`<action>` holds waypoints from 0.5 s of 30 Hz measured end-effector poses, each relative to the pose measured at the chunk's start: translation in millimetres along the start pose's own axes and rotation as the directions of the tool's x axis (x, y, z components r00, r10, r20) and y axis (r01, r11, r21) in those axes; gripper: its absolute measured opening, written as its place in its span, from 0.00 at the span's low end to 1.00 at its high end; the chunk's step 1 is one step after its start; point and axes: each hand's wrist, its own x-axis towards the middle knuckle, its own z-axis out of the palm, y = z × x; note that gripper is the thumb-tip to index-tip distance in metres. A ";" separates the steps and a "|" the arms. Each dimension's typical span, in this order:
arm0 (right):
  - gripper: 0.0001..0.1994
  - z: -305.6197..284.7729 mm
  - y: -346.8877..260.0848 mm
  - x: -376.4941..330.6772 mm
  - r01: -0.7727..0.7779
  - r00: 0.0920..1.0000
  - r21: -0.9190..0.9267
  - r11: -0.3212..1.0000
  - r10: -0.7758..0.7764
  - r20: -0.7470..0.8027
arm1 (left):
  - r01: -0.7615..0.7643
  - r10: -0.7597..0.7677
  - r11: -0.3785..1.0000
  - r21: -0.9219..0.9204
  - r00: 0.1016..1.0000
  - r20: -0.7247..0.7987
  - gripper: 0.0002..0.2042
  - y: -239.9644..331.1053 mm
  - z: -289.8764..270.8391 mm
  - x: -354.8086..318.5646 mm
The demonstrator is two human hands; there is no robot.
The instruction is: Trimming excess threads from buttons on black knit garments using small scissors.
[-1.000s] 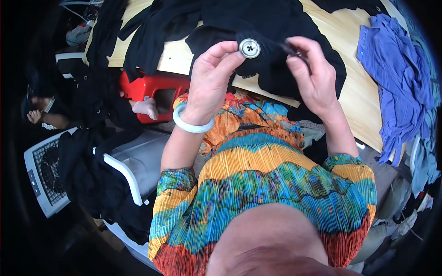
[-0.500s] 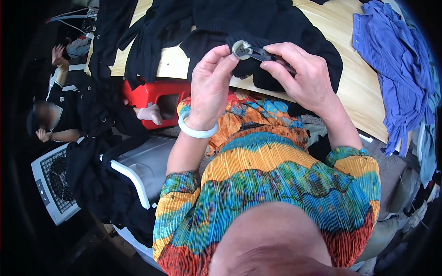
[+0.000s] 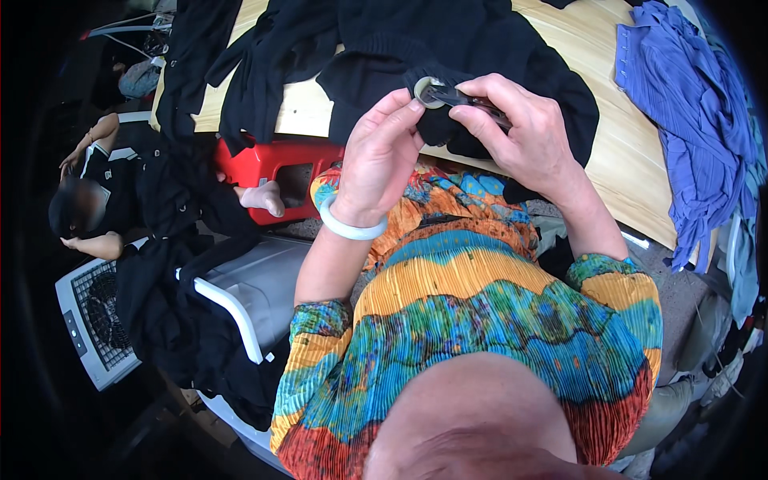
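Two hands at work on one black garment (image 3: 480, 56), lying on the wooden table (image 3: 624, 152) at its near edge. Left hand (image 3: 380, 156): fingers narrow, thumb and forefinger pinched on the garment just under a large pale button (image 3: 426, 90). Right hand (image 3: 528, 132): fingers curled around a small dark tool (image 3: 472, 100), tip touching the button; kind of tool too small to tell. Against the frame one second back: button then face-up and in full view, now tilted, partly covered by the tool tip. Hands drawn closer together. Judged: work on the button under way, button still on the cloth. Blue shirt (image 3: 688, 120) well apart at right, untouched. Red stool (image 3: 280, 172) below table edge.
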 end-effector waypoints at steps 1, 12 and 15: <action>0.08 0.8 -0.4 0.3 0.000 1.000 0.000 1.000 0.000 0.000 | 0.000 0.000 1.000 0.000 1.000 0.000 0.08 0.1 -0.8 0.1; 0.07 4.0 6.1 1.1 -0.019 0.993 0.126 0.992 0.034 -0.116 | 0.026 -0.030 0.997 -0.067 0.998 -0.058 0.08 1.8 -5.9 1.2; 0.08 2.8 1.5 -0.8 -0.062 0.998 0.120 0.991 0.062 -0.001 | 0.023 -0.026 0.997 -0.068 0.999 -0.046 0.08 1.5 -9.1 1.3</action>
